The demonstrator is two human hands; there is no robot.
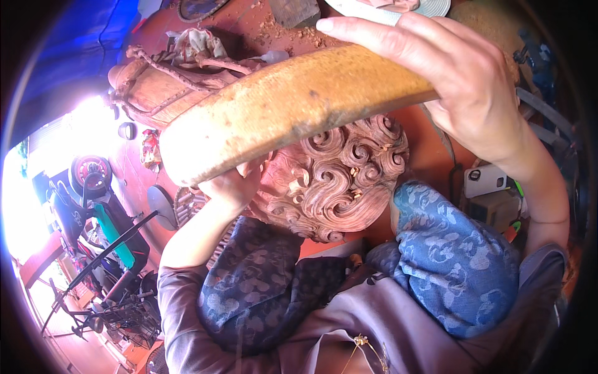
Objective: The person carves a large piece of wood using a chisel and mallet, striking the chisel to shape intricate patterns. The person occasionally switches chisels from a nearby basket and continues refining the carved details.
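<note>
A thick, worn yellow wooden block [311, 93], long like a mallet or club, slants across the view above a carving. My right hand [467, 75] grips its right end, index finger stretched along the top. Just under the block's left part is my left hand [233, 186], closed at the carving's left edge. The block hides most of its fingers, so what they hold cannot be made out. The reddish wood carving [330, 181] has deep, swirling curls and lies in front of my knees, with pale chips on it.
Beyond the block is a rounded wooden piece [162, 93] with cords and a crumpled cloth [198, 45]. Wood chips lie around a dark wooden block [295, 11] on the red floor. A phone [486, 181] is at right. A motorbike [112, 230] stands at left.
</note>
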